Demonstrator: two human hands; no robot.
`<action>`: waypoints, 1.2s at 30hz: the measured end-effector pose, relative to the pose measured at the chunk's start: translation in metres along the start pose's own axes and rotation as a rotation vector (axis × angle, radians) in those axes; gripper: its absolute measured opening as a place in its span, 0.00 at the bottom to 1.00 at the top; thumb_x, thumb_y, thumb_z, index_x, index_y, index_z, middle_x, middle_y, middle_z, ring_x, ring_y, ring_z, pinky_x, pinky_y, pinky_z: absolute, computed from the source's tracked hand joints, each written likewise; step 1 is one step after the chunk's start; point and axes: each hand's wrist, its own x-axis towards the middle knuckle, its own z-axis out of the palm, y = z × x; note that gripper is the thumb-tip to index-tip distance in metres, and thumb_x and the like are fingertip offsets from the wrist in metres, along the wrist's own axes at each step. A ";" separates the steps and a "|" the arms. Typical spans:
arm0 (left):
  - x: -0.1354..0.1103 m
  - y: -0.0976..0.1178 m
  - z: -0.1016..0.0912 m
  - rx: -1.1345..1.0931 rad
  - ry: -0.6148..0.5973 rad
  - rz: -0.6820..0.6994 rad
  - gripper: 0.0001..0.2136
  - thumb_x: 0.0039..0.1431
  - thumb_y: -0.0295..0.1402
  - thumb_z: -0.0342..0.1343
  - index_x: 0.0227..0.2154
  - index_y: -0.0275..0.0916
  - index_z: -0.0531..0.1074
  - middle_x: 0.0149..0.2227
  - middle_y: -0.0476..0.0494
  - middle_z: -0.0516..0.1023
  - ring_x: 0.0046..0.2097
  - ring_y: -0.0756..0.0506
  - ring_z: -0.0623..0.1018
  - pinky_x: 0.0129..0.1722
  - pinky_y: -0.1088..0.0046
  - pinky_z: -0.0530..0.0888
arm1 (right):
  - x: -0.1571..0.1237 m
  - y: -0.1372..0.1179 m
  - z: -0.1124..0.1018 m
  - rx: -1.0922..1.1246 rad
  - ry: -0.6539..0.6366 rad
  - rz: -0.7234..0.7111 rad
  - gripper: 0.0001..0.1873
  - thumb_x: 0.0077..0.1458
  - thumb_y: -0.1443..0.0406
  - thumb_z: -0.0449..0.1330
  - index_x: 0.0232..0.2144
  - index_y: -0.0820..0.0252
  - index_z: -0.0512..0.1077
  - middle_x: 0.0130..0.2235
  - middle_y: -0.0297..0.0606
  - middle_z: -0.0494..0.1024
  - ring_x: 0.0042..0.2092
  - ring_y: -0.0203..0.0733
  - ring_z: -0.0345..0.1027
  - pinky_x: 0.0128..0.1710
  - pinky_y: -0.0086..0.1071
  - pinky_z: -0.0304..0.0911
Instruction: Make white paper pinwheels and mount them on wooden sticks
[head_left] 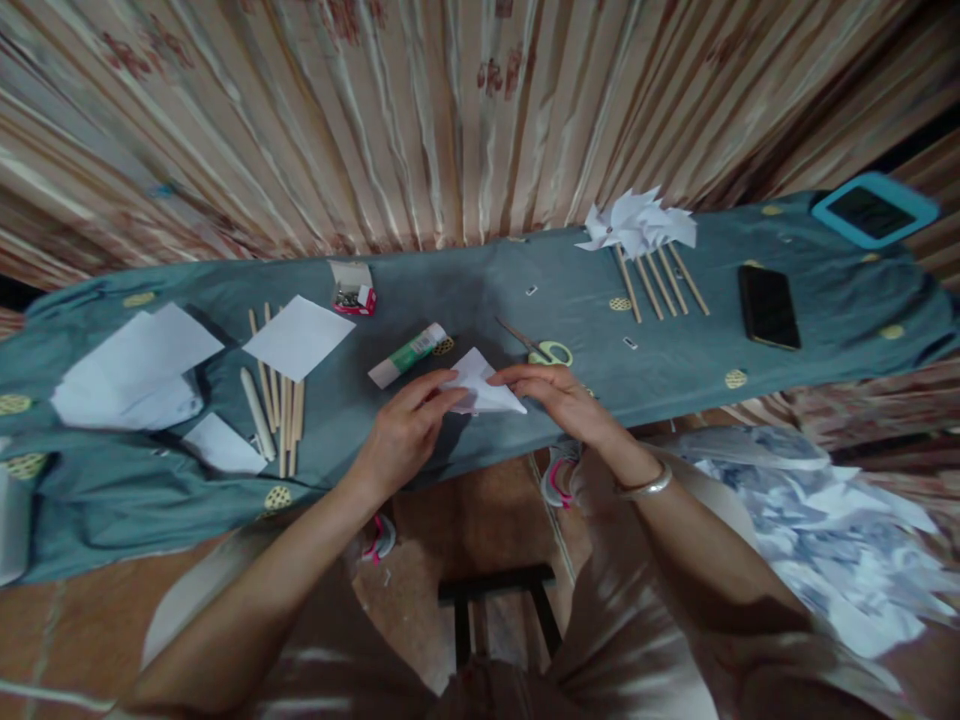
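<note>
A white piece of paper [484,388], folded into a triangle, is held between both hands over the front edge of the table. My left hand [409,425] pinches its left side with thumb and fingers. On its right side, the fingers of my right hand [551,395] grip the paper near the upper edge. Just beyond my left hand lies a green and white glue stick [409,354]. Scissors with pale green handles [553,352] rest just past my right hand, blades pointing away to the left.
A stack of white paper [127,385] and several wooden sticks [289,420] lie at left. An open small box [354,290] sits behind. Paper pinwheels [637,225], a black phone [769,305] and a blue-framed tablet [874,210] are at right. A bag of paper pinwheels [840,540] stands below.
</note>
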 end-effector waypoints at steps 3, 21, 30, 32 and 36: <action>0.000 -0.009 0.001 0.043 -0.005 0.100 0.14 0.60 0.18 0.48 0.39 0.39 0.76 0.45 0.40 0.80 0.44 0.45 0.80 0.43 0.66 0.77 | -0.005 0.003 0.000 -0.126 0.013 0.022 0.16 0.56 0.67 0.54 0.41 0.56 0.80 0.38 0.34 0.83 0.38 0.39 0.75 0.43 0.34 0.69; -0.015 0.008 0.008 0.057 -0.117 0.090 0.09 0.67 0.31 0.52 0.41 0.36 0.77 0.41 0.40 0.83 0.42 0.45 0.80 0.42 0.66 0.75 | -0.028 0.003 0.013 -0.715 0.157 -0.341 0.08 0.60 0.65 0.58 0.35 0.57 0.78 0.64 0.45 0.66 0.67 0.54 0.55 0.65 0.53 0.53; -0.019 0.014 0.001 -0.201 -0.142 -0.147 0.13 0.67 0.32 0.50 0.33 0.37 0.79 0.36 0.42 0.82 0.38 0.46 0.79 0.38 0.71 0.77 | -0.003 0.003 0.015 -0.539 0.122 -0.249 0.05 0.59 0.63 0.61 0.31 0.54 0.76 0.47 0.39 0.82 0.52 0.48 0.72 0.58 0.48 0.57; -0.019 0.014 0.001 -0.221 -0.147 -0.169 0.14 0.67 0.32 0.50 0.30 0.37 0.79 0.34 0.42 0.81 0.37 0.46 0.79 0.38 0.71 0.77 | 0.004 0.002 0.017 -0.574 0.116 -0.259 0.05 0.59 0.63 0.61 0.31 0.54 0.77 0.48 0.40 0.81 0.55 0.50 0.70 0.58 0.49 0.56; -0.019 0.014 0.002 -0.249 -0.162 -0.242 0.14 0.66 0.32 0.50 0.28 0.37 0.78 0.34 0.42 0.81 0.38 0.46 0.79 0.39 0.71 0.77 | 0.016 0.005 0.020 -0.550 0.025 -0.233 0.07 0.60 0.62 0.59 0.32 0.55 0.77 0.39 0.40 0.82 0.46 0.47 0.75 0.53 0.44 0.63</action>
